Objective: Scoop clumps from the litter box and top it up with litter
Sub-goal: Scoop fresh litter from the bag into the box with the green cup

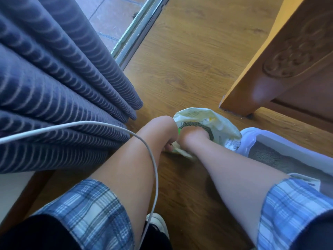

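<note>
A pale yellow litter bag (219,123) stands open on the wood floor, with dark grey litter (193,124) showing in its mouth. My left hand (166,134) grips the bag's near edge by its rim. My right hand (193,138) reaches down into the bag's mouth, its fingers hidden in the litter. A small bright green piece (179,131) shows between the two hands; which hand holds it is unclear. Right of the bag sits the litter box (251,139), white-rimmed, with grey litter (268,156) inside.
A blue striped curtain (59,83) hangs at the left, close to my left arm. A carved wooden furniture piece (281,69) stands at the right behind the bag. A white cable (153,159) loops over my left forearm. A sliding door track (137,31) runs at the back.
</note>
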Demonstrator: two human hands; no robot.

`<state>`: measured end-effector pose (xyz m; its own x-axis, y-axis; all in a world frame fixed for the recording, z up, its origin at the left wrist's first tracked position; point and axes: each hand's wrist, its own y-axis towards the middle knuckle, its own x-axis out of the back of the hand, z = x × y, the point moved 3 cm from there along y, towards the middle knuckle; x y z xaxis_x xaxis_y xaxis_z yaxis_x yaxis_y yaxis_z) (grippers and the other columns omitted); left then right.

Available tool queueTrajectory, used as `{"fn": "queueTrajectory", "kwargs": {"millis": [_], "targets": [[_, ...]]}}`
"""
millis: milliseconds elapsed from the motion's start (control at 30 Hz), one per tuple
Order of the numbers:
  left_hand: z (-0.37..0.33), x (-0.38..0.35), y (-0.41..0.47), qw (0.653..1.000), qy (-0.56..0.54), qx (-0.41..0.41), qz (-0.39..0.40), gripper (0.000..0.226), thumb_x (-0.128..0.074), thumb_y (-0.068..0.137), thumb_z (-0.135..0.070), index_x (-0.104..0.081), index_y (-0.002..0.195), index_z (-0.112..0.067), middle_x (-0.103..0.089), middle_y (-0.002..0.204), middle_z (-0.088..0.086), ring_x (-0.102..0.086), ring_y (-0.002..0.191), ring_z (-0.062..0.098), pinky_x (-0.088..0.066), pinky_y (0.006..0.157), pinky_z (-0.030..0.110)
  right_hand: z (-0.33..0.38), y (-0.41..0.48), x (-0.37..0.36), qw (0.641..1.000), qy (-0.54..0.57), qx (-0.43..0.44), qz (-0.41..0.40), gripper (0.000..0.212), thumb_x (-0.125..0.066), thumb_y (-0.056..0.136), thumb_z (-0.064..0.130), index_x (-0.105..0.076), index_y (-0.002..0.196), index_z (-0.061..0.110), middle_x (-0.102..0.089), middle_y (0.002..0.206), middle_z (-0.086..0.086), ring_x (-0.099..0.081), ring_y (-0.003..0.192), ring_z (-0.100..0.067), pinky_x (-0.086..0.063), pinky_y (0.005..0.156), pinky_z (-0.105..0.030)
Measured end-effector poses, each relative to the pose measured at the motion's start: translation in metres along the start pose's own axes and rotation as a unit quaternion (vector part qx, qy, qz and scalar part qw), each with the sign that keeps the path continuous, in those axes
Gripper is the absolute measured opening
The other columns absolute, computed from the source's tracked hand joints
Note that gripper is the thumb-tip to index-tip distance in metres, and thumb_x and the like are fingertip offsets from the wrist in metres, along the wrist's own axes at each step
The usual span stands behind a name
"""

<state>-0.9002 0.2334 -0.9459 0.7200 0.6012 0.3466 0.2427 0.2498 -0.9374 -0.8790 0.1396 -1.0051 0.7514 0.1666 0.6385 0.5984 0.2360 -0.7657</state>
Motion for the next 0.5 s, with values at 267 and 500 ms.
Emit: {"fn": "queueTrajectory", "kwargs": {"millis": [267, 500], "targets": [[0.009, 0.005, -0.002, 0.994, 0.106, -0.004, -0.003, 0.026, -0.044, 0.103, -0.015, -0.061, 0.119, -0.003, -0.072, 0.075, -0.008, -0.06, 0.06, 0.013, -0.054, 0.068, 0.03, -0.022, 0.002, -0.001, 0.984, 0.175, 0.027, 0.017, 0.044, -0.035, 0.106, 0.036, -0.065, 0.117, 0.005, -0.065, 0.119, -0.016, -0.059, 0.107, -0.033, -0.044, 0.087, -0.033], [0.015, 0.011, -0.002, 0.994, 0.056, -0.064, -0.07, 0.025, -0.043, 0.099, -0.008, -0.063, 0.114, -0.002, -0.077, 0.09, 0.007, -0.065, 0.069, 0.025, -0.057, 0.089, 0.047, -0.058, -0.036, 0.016, 0.965, 0.255, 0.051, -0.04, 0.039, -0.036, 0.105, 0.031, -0.047, 0.071, 0.016, -0.054, 0.078, -0.004, -0.053, 0.081, -0.026, -0.034, 0.069, -0.032]]}}
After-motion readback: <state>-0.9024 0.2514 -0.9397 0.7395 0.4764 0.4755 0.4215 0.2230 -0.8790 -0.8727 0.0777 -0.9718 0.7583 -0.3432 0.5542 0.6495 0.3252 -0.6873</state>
